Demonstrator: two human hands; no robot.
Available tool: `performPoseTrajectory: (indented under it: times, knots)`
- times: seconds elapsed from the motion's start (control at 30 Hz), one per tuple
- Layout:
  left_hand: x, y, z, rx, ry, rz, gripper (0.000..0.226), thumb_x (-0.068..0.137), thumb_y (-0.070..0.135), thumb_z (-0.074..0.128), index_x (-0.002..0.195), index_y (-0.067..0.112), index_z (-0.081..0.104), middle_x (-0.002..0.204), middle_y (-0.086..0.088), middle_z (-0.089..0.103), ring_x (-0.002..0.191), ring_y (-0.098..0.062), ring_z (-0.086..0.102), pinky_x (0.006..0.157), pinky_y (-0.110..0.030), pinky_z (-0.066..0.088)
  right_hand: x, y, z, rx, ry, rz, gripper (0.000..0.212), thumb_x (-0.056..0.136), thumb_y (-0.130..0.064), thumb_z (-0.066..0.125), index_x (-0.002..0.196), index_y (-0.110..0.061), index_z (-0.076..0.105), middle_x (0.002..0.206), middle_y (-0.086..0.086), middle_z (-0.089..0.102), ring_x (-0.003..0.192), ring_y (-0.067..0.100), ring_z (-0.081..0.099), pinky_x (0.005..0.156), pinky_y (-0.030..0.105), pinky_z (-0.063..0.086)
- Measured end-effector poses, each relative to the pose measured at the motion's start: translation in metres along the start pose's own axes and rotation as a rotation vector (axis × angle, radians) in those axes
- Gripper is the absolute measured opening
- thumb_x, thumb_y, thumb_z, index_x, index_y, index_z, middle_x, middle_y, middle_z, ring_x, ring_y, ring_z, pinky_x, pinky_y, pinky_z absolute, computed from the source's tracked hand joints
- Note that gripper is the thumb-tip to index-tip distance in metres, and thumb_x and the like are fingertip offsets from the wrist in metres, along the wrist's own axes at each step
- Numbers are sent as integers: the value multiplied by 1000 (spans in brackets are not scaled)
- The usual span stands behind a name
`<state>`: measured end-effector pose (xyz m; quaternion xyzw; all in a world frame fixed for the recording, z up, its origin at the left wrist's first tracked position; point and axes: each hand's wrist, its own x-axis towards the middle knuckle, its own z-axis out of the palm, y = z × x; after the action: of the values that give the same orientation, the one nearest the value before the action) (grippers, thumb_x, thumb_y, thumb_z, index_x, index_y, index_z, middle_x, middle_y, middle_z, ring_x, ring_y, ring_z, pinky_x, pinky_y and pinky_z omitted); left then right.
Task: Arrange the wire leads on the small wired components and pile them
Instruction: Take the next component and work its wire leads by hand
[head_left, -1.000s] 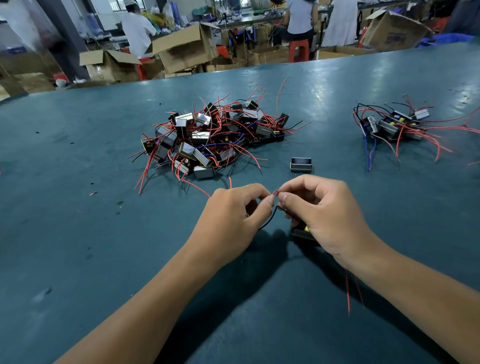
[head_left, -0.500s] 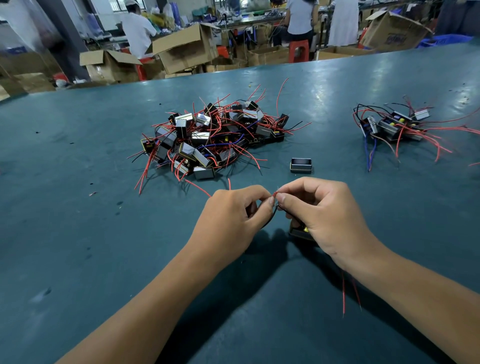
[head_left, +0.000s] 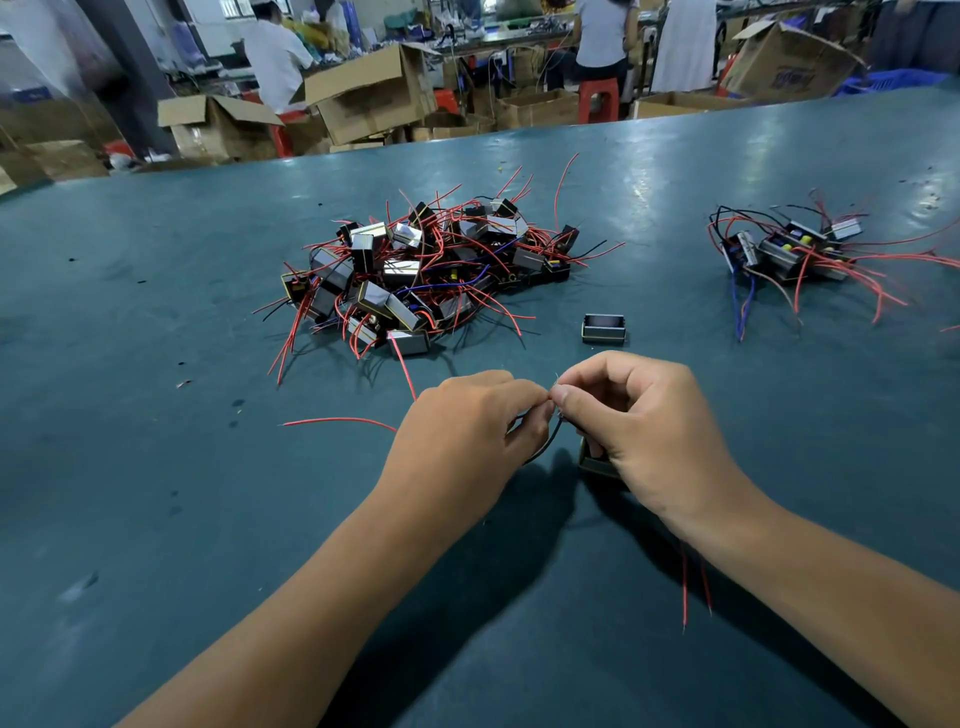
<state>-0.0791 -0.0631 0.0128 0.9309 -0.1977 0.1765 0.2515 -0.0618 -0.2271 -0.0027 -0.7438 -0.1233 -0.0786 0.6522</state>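
My left hand (head_left: 462, 431) and my right hand (head_left: 639, 426) meet fingertip to fingertip above the blue-green table (head_left: 156, 467), both pinching the wire leads of one small component. A black lead (head_left: 545, 447) loops down between them. The component's dark body (head_left: 592, 462) peeks out under my right hand, mostly hidden. Two red leads (head_left: 685, 592) hang below my right wrist and another red lead (head_left: 337, 421) runs left from my left hand. A large tangled pile of components (head_left: 421, 270) lies beyond my hands. A smaller pile (head_left: 795, 249) sits at the far right.
A single small black case (head_left: 602, 328) without wires stands between the big pile and my hands. Cardboard boxes (head_left: 374, 98), red stools and several people fill the workshop beyond the table's far edge.
My hands have stayed pinched together on the leads. A red lead now sticks out to the left of my left hand. The black loop between my hands shows again.
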Motion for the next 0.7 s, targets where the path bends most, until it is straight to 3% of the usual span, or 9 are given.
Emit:
performPoseTrajectory:
  times: [0.17,0.27,0.37,0.57,0.7]
  knots:
    - [0,-1,0,8,-13,17,17,98,24,61,96,12,73,71,8,50,70,-22,53,67,-45,47,1,3,2,-70,7,7,15,88,-12,71,74,-18,69,49,-14,57,45,0,46,49,18,37]
    - [1,-3,-2,-86,26,-27,14,94,25,67,106,18,71,71,10,50,66,-8,47,66,-36,44,3,2,0,-9,-19,18,16,88,-7,69,74,-16,67,50,-12,56,45,0,45,48,15,35]
    - [2,-5,-7,-159,60,-38,15,94,21,67,108,22,69,84,9,55,64,-7,46,65,-26,37,4,3,-2,-25,-60,10,15,88,-9,69,74,-16,67,50,-11,54,46,3,43,49,18,35]
    - [1,-4,-7,-126,74,14,10,93,22,64,98,22,73,85,8,56,67,-6,47,63,-34,45,5,4,-4,-14,-76,8,14,89,-10,69,76,-15,68,53,-8,56,48,7,44,50,25,36]
    - [2,-6,-8,-96,110,63,14,91,27,61,96,22,74,85,10,56,70,-6,49,63,-34,46,5,5,-5,3,-112,4,14,90,-9,68,78,-14,68,52,-9,57,47,5,45,47,20,37]
